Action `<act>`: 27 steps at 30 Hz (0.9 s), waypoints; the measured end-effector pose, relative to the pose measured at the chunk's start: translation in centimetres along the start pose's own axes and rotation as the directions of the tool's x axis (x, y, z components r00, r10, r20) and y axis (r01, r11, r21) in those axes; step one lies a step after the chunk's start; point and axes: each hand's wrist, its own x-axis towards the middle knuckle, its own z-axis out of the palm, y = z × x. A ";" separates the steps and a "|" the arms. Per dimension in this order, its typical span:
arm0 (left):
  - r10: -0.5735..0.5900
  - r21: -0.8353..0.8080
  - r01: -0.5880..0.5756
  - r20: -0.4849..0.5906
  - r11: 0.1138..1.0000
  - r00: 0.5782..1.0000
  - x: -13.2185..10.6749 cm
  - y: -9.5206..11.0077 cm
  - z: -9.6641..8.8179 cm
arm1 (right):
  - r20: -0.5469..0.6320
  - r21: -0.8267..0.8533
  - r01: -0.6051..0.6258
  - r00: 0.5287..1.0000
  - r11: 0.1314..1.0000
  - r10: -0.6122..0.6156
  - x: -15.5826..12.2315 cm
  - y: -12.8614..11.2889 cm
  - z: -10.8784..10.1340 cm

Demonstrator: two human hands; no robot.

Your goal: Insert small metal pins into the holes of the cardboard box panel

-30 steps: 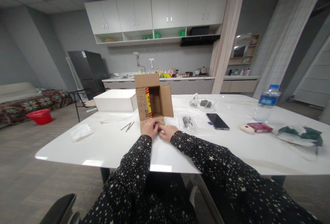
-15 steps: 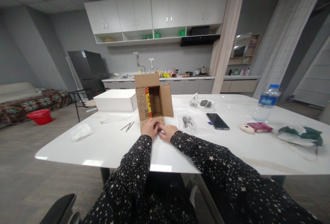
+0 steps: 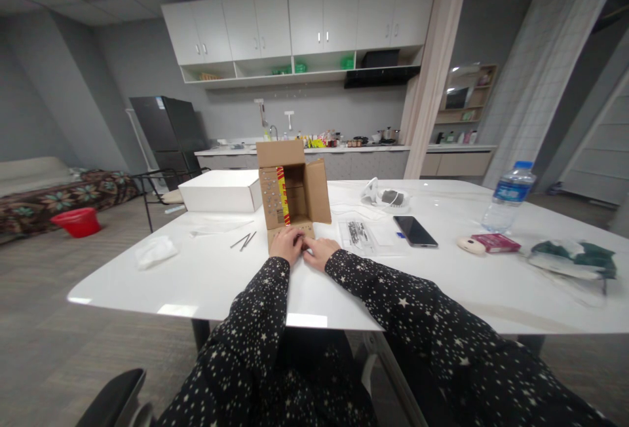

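Observation:
An opened cardboard box [image 3: 317,192] stands on the white table with its mouth toward me. Small round studs dot its left flap [image 3: 270,201], and a yellow and red tape strip [image 3: 283,194] runs down beside them. On the box's front flap [image 3: 307,227] rests my left hand [image 3: 285,243], its fingers curled and bunched. From the right, my right hand [image 3: 320,251] meets it, fingers pinched together near the flap's edge. Whatever lies between the fingertips is too small and hidden to make out. Left of my hands lie metal tweezers [image 3: 247,241].
A clear plastic case [image 3: 371,238] with dark small pieces and a phone [image 3: 415,231] lie to the right. Beyond them are a water bottle [image 3: 510,198], a dark red packet [image 3: 496,242] and green cloth [image 3: 590,258]. A white box [image 3: 221,190] and crumpled tissue [image 3: 156,251] sit left.

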 end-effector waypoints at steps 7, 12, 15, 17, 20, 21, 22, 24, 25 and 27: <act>0.002 0.005 -0.002 0.006 1.000 1.000 0.0 -0.1 0.0 | -0.009 -0.007 -0.005 1.000 1.000 0.005 0.0 0.0 0.0; 0.000 -0.003 0.000 -0.001 1.000 1.000 0.0 0.0 -0.1 | -0.008 -0.002 -0.007 1.000 1.000 0.007 0.0 0.1 0.1; 0.000 -0.004 0.000 -0.008 1.000 1.000 -0.1 0.1 -0.1 | -0.009 0.003 -0.007 1.000 1.000 0.007 0.0 0.1 0.1; 0.001 -0.003 -0.001 -0.010 1.000 1.000 -0.1 0.1 -0.1 | -0.008 0.004 -0.005 1.000 1.000 0.005 0.1 0.2 0.2; 0.001 -0.009 -0.001 -0.014 1.000 1.000 -0.1 0.1 -0.1 | -0.014 0.002 0.004 1.000 1.000 -0.004 0.1 0.2 0.2; -0.001 -0.012 0.001 -0.017 1.000 1.000 -0.1 0.1 -0.1 | -0.014 0.001 0.003 1.000 1.000 -0.003 0.1 0.2 0.3; -0.003 -0.014 0.002 -0.020 1.000 1.000 -0.1 0.1 -0.1 | -0.013 -0.001 -0.001 1.000 1.000 0.001 0.1 0.2 0.3; -0.007 -0.016 0.006 -0.022 1.000 1.000 -0.1 0.1 -0.1 | -0.009 -0.003 -0.009 1.000 1.000 0.009 0.1 0.2 0.2; -0.009 -0.015 0.009 -0.021 1.000 1.000 -0.1 0.1 -0.1 | -0.007 -0.004 -0.012 1.000 1.000 0.012 0.1 0.2 0.2; -0.016 -0.010 0.016 -0.018 1.000 1.000 -0.1 0.1 0.0 | -0.005 -0.006 -0.012 1.000 1.000 0.012 0.1 0.1 0.1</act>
